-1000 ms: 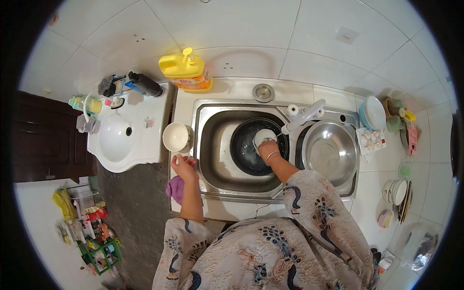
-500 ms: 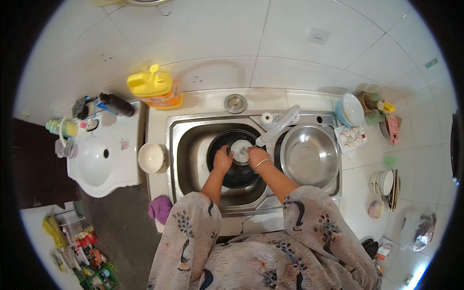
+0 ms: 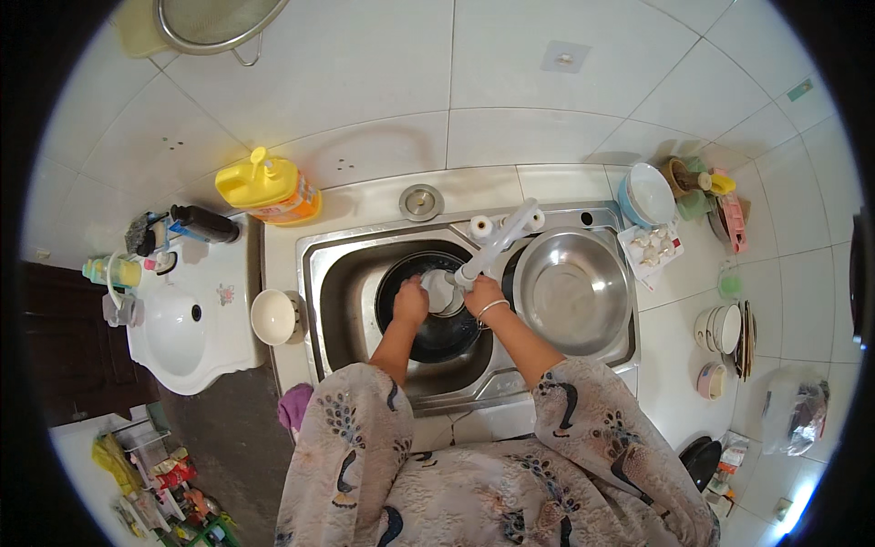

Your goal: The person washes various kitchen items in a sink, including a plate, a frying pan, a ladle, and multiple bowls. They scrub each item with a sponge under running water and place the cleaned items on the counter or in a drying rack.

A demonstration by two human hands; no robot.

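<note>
A small white bowl is held between my two hands over a round black basin in the left sink bowl. My left hand is closed on its left side. At the opposite side my right hand, a bracelet at its wrist, is closed on the rim, with the fingertips partly hidden. The spout of a white faucet reaches down just above the right fingers. I cannot make out whether water is running.
A large steel basin fills the right sink bowl. On the left stand a cream bowl, a yellow jug and a purple cloth. Stacked bowls, a white tray and more dishes line the right counter.
The view has shifted, so the sink sits slightly more to the left. The white bowl has tilted and come under the faucet spout; my right hand has moved to its outer right side.
</note>
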